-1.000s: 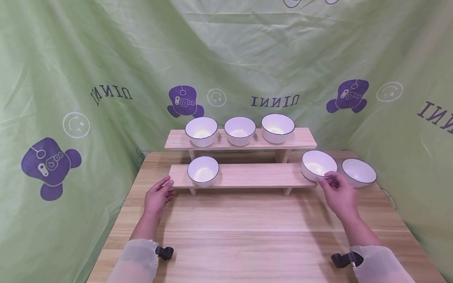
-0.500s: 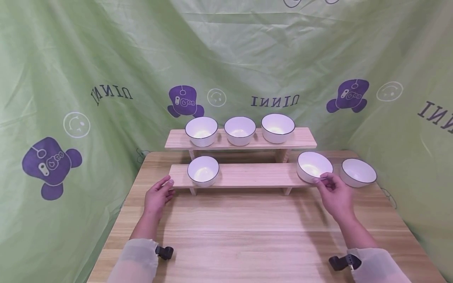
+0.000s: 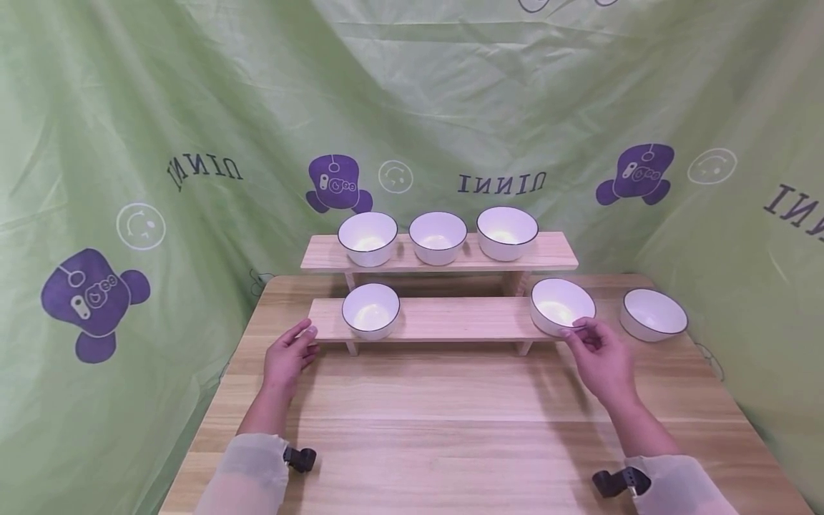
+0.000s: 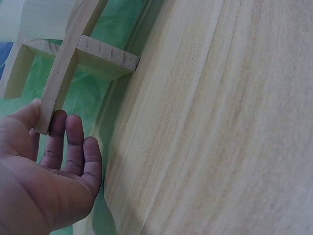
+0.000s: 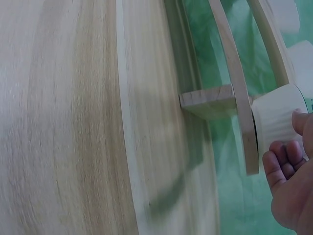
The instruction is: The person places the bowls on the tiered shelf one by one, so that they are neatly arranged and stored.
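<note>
In the head view my right hand [image 3: 601,361] pinches the near rim of a white, dark-rimmed bowl [image 3: 558,307] over the right end of the lower wooden shelf [image 3: 463,319]. The right wrist view has the bowl's side [image 5: 276,117] close against the board, thumb on its wall and the other fingers curled. My left hand [image 3: 287,359] holds the left end of that shelf; in the left wrist view the thumb lies on one face of the board [image 4: 56,88] and the fingers on the other. Another bowl [image 3: 370,312] stands near the shelf's left end.
Three matching bowls stand in a row on the raised back shelf [image 3: 547,250], the middle one [image 3: 438,239] among them. One more bowl [image 3: 654,315] sits on the wooden table [image 3: 450,429], right of the shelves. A green printed curtain [image 3: 412,86] hangs behind and at both sides.
My right hand has moved left with the bowl, from beyond the lower shelf's right end to over it, opening a gap from the bowl on the table. The left hand stays put.
</note>
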Tool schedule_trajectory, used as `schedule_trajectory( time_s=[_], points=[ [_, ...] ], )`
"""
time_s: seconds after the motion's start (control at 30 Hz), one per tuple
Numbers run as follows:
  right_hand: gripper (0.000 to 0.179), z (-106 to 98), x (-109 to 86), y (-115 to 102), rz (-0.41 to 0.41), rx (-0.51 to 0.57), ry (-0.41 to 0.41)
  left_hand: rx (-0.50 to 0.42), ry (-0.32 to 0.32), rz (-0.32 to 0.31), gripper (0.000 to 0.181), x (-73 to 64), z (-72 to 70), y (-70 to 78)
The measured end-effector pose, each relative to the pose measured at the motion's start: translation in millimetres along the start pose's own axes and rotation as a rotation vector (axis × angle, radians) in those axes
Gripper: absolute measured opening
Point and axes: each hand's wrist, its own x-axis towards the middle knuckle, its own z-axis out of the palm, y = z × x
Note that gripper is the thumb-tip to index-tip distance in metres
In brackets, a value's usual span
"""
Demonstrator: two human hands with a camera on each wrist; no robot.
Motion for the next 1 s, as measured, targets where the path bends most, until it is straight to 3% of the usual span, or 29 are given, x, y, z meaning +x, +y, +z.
schedule_trajectory(
  time_s=[1.0],
  points=[
    [0.021, 32.8, -7.4, -18.5, -0.056, -0.011, -0.055, -0.011, 0.003, -0.003, 0.06, -0.6, 0.9, 0.7]
  ],
)
